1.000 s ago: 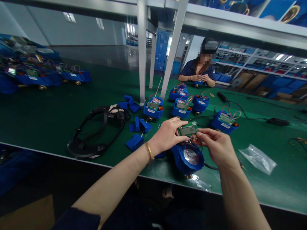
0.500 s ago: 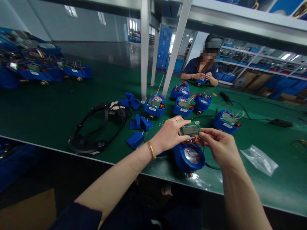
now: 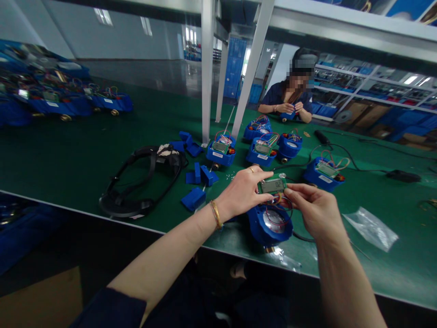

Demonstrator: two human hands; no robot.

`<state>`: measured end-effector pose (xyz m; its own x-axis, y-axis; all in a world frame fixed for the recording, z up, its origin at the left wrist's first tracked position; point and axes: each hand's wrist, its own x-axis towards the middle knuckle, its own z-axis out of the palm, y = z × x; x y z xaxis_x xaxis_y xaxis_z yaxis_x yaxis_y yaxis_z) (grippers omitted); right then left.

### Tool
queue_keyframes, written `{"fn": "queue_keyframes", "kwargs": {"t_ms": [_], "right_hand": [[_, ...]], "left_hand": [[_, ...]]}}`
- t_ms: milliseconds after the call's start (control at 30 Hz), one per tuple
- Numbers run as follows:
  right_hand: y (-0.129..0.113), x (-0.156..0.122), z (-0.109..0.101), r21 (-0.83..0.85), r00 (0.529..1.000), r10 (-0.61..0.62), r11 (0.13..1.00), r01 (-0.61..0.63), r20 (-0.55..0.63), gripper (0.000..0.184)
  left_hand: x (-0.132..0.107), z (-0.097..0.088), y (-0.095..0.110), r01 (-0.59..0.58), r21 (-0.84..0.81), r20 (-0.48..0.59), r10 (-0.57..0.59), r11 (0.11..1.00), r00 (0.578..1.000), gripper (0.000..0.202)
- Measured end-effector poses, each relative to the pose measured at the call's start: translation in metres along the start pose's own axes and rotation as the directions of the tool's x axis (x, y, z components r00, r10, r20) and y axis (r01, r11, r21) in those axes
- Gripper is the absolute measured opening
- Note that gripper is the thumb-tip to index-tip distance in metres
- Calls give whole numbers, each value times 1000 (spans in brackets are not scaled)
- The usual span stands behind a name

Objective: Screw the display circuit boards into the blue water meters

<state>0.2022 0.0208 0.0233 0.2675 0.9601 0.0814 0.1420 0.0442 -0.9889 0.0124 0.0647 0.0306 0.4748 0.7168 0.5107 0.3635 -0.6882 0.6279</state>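
Observation:
Between my two hands is a small green circuit board with an LCD display (image 3: 272, 185) that shows digits. My left hand (image 3: 241, 191) grips its left side, with thumb below and forefinger along the top. On the board's right edge, the thumb and fingers of my right hand (image 3: 309, 202) are pinched. Thin coloured wires (image 3: 280, 202) run from the board down to an open blue meter housing (image 3: 269, 228), which stands just below it at the table's front edge. A round clear window shows in that housing, and a brass fitting (image 3: 269, 249) sticks out underneath.
More blue meters with boards and wires (image 3: 261, 150) stand behind my hands. Blue plastic covers (image 3: 193, 199) and a black head strap (image 3: 141, 182) lie left, a clear plastic bag (image 3: 370, 228) right. Metal posts (image 3: 206, 73) rise mid-table. Across it a co-worker (image 3: 288, 100) handles a blue part.
The whole view has shifted very slightly. Both hands keep the same hold on the board, and nothing else has visibly moved.

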Motion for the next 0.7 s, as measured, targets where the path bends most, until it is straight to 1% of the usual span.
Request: {"fn": "queue_keyframes", "kwargs": {"t_ms": [167, 433, 700], "right_hand": [[0, -1, 0, 12, 1000, 2, 1000, -2, -7, 46], [-3, -1, 0, 30, 1000, 11, 999, -12, 7, 50], [0, -2, 0, -12, 1000, 7, 1000, -7, -16, 47]], "left_hand": [[-2, 1, 1, 6, 1, -4, -6, 1000, 1000, 51], [-1, 2, 0, 11, 12, 3, -11, 1000, 1000, 51], [-1, 1, 2, 29, 9, 12, -29, 1000, 1000, 52]]}}
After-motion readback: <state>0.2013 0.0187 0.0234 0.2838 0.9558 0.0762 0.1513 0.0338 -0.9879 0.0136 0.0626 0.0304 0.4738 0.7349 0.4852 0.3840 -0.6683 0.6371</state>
